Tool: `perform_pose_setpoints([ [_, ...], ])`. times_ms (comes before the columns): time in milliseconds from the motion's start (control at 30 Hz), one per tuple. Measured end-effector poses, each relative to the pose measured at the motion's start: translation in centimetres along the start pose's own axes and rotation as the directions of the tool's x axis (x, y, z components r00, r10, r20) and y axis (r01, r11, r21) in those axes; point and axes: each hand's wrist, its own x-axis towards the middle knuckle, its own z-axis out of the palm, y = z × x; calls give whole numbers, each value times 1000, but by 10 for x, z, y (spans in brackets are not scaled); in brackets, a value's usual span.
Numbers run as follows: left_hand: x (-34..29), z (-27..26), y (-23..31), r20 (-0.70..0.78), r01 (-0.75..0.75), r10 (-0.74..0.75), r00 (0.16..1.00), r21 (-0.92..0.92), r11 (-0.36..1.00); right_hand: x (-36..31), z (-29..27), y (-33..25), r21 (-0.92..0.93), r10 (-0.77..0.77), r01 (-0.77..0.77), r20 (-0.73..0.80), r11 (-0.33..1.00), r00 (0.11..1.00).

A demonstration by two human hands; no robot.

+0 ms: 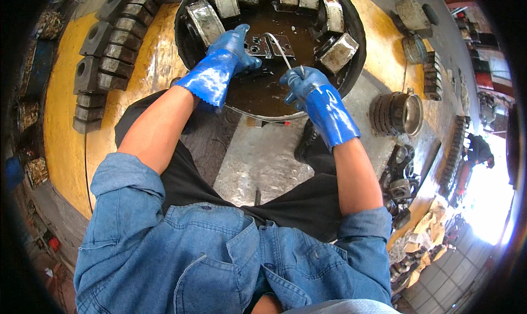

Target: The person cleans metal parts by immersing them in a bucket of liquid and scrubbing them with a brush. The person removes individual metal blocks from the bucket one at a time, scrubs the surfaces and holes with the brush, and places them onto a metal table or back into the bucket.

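Denim shirt (219,259) and rolled sleeves fill six o'clock, nearest the camera. Around the person spreads a yellow-and-grey surface (63,143), scuffed and oily-looking. It bears a curved row of dark parts (118,50) at ten o'clock and stacked rings (396,113) between two and three. Beyond, the room is a cluttered workshop, with tiles (455,270) at four and strong light (494,187) glaring just past three.

At twelve stands a round black tub (360,45) of murky brown liquid (263,89), with metal blocks (337,53) ranged inside its rim. Both hands wear blue gloves, reaching over it. The left hand (229,45) is at the plate's left end, thumb and fingers apart; whether it presses or only rests there cannot be told. The right hand (307,83) is closed round the rod, pinching its lower end.

The plate (257,46), flat, holed and metallic, lies mid-tub, toward twelve. It is probably stiff and rather heavy for its size, hardly fragile, but slick with the liquid; opposite edges look the surest hold. The rod (280,49), pale, thin and hooked at its top, seems light and firm, best held at its straight end.
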Motion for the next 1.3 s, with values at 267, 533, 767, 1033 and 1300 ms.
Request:
perform_pose_setpoints([
  [267, -13, -6, 3, 4, -52, 52, 999, 27, 998, -6, -12, -18, -65, 12, -7, 74, 998, 997],
  [533, -11, 2, -3, 27, -136, 135, 991, 51, 989, 35, 26, 13, -319, 18, -26, -30, 948, 999],
  [767, -11, 6, -25, -60, -188, 190, 980, 37, 981, 14, 19, -1, -163, 99, -84, 83, 983, 992],
  [1033, -6, 8, -22, 9, -107, 108, 994, -22, 994, 14, 24, 2, -99, 70, -65, 43, 993, 997],
  [1300, -3, 3, -11, -23, -71, 71, 997, 2, 997, 17, 2, 4, -154, 37, -38, -8, 987, 999],
])
